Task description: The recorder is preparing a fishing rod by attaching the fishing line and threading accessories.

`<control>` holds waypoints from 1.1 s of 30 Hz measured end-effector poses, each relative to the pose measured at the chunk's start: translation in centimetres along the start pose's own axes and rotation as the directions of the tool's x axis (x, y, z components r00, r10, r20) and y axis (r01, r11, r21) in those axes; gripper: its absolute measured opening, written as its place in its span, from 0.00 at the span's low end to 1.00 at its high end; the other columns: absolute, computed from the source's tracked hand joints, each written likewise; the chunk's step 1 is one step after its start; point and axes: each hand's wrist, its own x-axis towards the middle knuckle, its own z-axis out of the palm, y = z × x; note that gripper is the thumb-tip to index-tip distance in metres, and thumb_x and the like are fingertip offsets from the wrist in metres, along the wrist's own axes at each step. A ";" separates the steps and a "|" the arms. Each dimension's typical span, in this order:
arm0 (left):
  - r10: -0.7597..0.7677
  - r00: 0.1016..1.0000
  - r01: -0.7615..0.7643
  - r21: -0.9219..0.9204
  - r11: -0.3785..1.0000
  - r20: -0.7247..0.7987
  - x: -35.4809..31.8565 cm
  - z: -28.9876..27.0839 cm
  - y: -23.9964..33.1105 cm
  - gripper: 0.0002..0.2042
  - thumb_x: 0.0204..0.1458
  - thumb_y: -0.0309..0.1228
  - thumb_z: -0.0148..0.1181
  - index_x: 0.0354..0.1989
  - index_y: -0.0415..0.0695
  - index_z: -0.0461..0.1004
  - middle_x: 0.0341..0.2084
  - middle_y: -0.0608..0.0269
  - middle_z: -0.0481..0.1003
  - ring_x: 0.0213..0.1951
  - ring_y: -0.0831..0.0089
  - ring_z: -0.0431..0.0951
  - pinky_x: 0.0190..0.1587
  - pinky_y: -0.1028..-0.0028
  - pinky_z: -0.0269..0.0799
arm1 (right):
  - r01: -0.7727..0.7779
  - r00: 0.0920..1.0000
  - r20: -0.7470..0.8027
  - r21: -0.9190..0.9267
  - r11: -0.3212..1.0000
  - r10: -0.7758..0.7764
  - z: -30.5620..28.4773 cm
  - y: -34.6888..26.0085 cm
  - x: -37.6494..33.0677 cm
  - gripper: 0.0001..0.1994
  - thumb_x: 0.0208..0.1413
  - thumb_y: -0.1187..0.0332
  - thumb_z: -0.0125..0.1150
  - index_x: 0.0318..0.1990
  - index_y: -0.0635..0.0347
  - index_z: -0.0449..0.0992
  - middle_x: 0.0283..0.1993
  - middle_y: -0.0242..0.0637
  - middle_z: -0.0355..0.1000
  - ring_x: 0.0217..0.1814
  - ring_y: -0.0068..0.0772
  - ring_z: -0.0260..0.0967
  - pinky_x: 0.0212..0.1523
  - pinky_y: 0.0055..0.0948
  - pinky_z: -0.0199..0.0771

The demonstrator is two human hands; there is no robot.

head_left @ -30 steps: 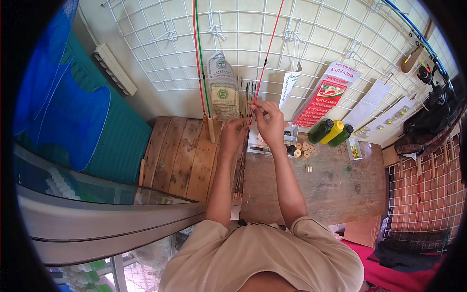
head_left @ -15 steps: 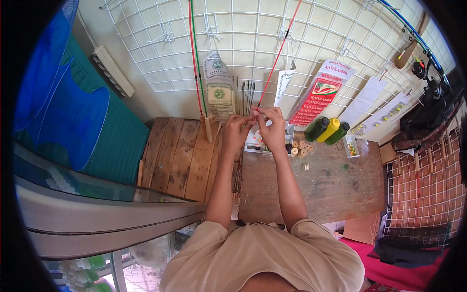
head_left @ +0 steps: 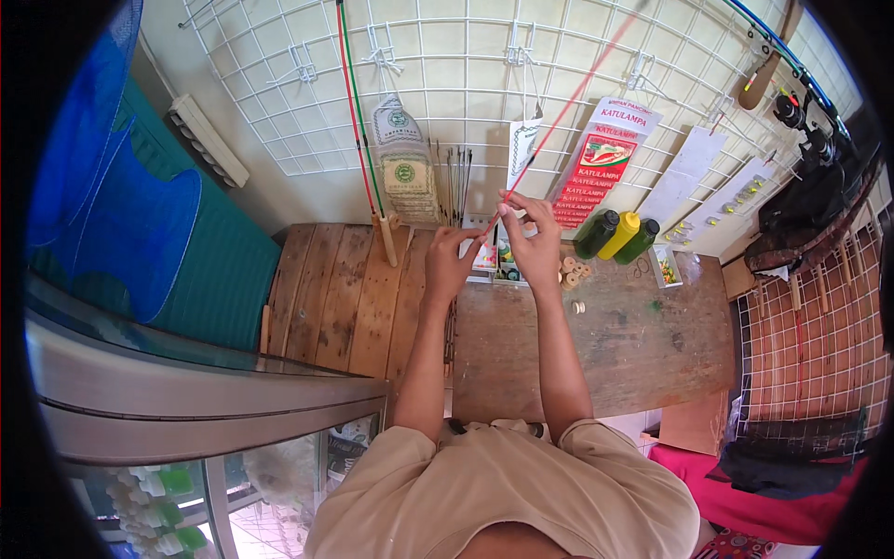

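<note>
A thin red fishing rod (head_left: pixel 568 110) slants up and to the right from my hands, its upper part smeared by motion. My left hand (head_left: pixel 451 263) pinches the low end between thumb and fingertips. A little higher on the same rod, my right hand (head_left: pixel 533 244) grips it with thumb and forefinger, its other fingers curled loosely. Behind my fingers stands a small white box (head_left: pixel 481 277) with small items in it, partly hidden by my hands. Cork-coloured rings (head_left: pixel 571 273) lie just right of my right wrist.
A brown worktable (head_left: pixel 596 354) lies below my arms. Three bottles (head_left: pixel 617 237), two dark green and one yellow, stand at its back. Upright red and green rods (head_left: pixel 349 121) with wooden handles are at left. A white wire grid (head_left: pixel 466 56) covers the wall, hung with packets.
The red rod has tilted further to the right. My hands have drawn slightly apart along it, the right one shifting right, and the low end now shows between them.
</note>
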 end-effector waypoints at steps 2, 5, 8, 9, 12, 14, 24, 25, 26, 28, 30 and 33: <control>0.070 0.997 -0.071 -0.009 0.997 -0.042 0.6 -0.8 1.3 0.06 0.45 0.29 0.65 0.32 0.46 0.80 0.28 0.62 0.78 0.36 0.64 0.75 0.38 0.68 0.71 | -0.013 0.996 0.092 -0.032 0.999 0.016 0.1 0.6 -0.6 0.11 0.50 0.71 0.63 0.43 0.57 0.79 0.40 0.35 0.77 0.40 0.30 0.66 0.35 0.26 0.68; 0.109 0.993 -0.111 -0.032 0.993 -0.045 1.1 -0.6 4.0 0.07 0.44 0.28 0.66 0.33 0.46 0.80 0.27 0.62 0.78 0.36 0.64 0.74 0.37 0.68 0.71 | -0.036 0.994 0.101 -0.029 0.999 0.039 -0.6 1.2 -1.1 0.09 0.51 0.71 0.62 0.41 0.57 0.80 0.38 0.35 0.78 0.38 0.30 0.67 0.35 0.26 0.68; 0.146 0.988 -0.150 -0.084 0.985 -0.049 0.9 -0.4 3.8 0.09 0.43 0.28 0.67 0.35 0.47 0.81 0.27 0.59 0.77 0.34 0.66 0.75 0.37 0.68 0.70 | -0.051 0.996 0.067 0.002 0.999 0.051 -1.2 0.2 -1.2 0.08 0.51 0.72 0.62 0.39 0.57 0.81 0.36 0.35 0.78 0.37 0.30 0.67 0.34 0.26 0.68; 0.148 0.988 -0.151 -0.084 0.985 -0.047 0.6 -0.3 3.6 0.09 0.43 0.28 0.67 0.35 0.47 0.81 0.27 0.59 0.77 0.34 0.66 0.75 0.37 0.68 0.70 | -0.042 0.998 0.039 -0.013 0.999 0.042 -1.6 0.0 -1.0 0.07 0.51 0.72 0.62 0.38 0.58 0.81 0.36 0.34 0.78 0.36 0.29 0.67 0.34 0.26 0.68; 0.157 0.987 -0.153 -0.066 0.986 0.046 -0.4 -0.2 2.7 0.08 0.43 0.28 0.67 0.34 0.47 0.81 0.28 0.62 0.79 0.35 0.65 0.74 0.38 0.68 0.71 | -0.026 0.999 -0.025 0.044 0.999 0.027 -2.7 -0.5 -0.5 0.07 0.50 0.72 0.63 0.38 0.58 0.81 0.35 0.34 0.78 0.36 0.28 0.68 0.33 0.25 0.67; 0.104 0.989 -0.098 -0.058 0.993 0.105 -1.1 0.3 2.4 0.08 0.43 0.27 0.66 0.34 0.46 0.81 0.28 0.62 0.79 0.36 0.66 0.74 0.39 0.68 0.70 | -0.048 0.998 -0.042 0.026 0.999 0.049 -3.6 -0.7 -0.5 0.07 0.51 0.72 0.63 0.38 0.59 0.81 0.35 0.34 0.78 0.35 0.26 0.68 0.32 0.23 0.66; 0.202 0.979 -0.203 -0.100 0.974 -0.016 -1.5 1.0 7.5 0.07 0.43 0.25 0.66 0.32 0.44 0.80 0.27 0.63 0.78 0.35 0.65 0.75 0.39 0.68 0.70 | -0.077 0.990 -0.094 0.264 0.961 0.105 -6.5 -1.6 0.0 0.07 0.53 0.71 0.62 0.39 0.61 0.80 0.36 0.34 0.77 0.33 0.18 0.65 0.32 0.20 0.65; 0.198 0.980 -0.200 -0.099 0.975 -0.027 -1.6 1.0 8.1 0.07 0.43 0.25 0.66 0.32 0.43 0.80 0.27 0.63 0.78 0.36 0.65 0.75 0.39 0.68 0.70 | -0.075 0.990 -0.091 0.281 0.957 0.105 -6.8 -1.7 0.1 0.07 0.53 0.71 0.62 0.39 0.62 0.80 0.36 0.35 0.76 0.33 0.17 0.65 0.32 0.19 0.65; 0.194 0.980 -0.197 -0.098 0.976 -0.037 -1.6 1.0 8.6 0.07 0.43 0.25 0.66 0.32 0.43 0.80 0.27 0.63 0.78 0.36 0.65 0.75 0.39 0.68 0.70 | -0.073 0.991 -0.092 0.283 0.956 0.102 -7.1 -1.6 0.1 0.07 0.53 0.71 0.62 0.39 0.62 0.80 0.36 0.35 0.76 0.33 0.17 0.65 0.32 0.19 0.65; 0.234 0.971 -0.237 -0.071 0.969 -0.046 -1.5 1.5 10.0 0.07 0.44 0.25 0.66 0.32 0.43 0.80 0.27 0.62 0.78 0.34 0.67 0.75 0.36 0.69 0.69 | -0.032 0.997 -0.062 0.261 0.965 0.050 -7.9 -1.4 0.2 0.10 0.55 0.71 0.61 0.43 0.61 0.79 0.37 0.36 0.75 0.34 0.18 0.67 0.34 0.19 0.67; 0.274 0.960 -0.277 -0.040 0.960 -0.055 -1.5 2.1 11.4 0.06 0.44 0.24 0.65 0.33 0.42 0.80 0.27 0.61 0.78 0.33 0.69 0.74 0.34 0.71 0.69 | -0.054 0.995 -0.069 0.317 0.947 0.079 -8.6 -1.6 0.1 0.11 0.56 0.70 0.59 0.46 0.62 0.77 0.38 0.36 0.75 0.35 0.19 0.68 0.35 0.19 0.68; 0.297 0.955 -0.296 -0.096 0.950 -0.006 -1.7 3.6 13.6 0.07 0.44 0.24 0.65 0.34 0.42 0.79 0.27 0.61 0.78 0.30 0.70 0.76 0.32 0.72 0.69 | -0.145 0.982 -0.057 0.372 0.917 0.178 -10.4 -2.4 -0.3 0.14 0.59 0.68 0.56 0.51 0.62 0.74 0.40 0.38 0.74 0.37 0.20 0.70 0.37 0.19 0.69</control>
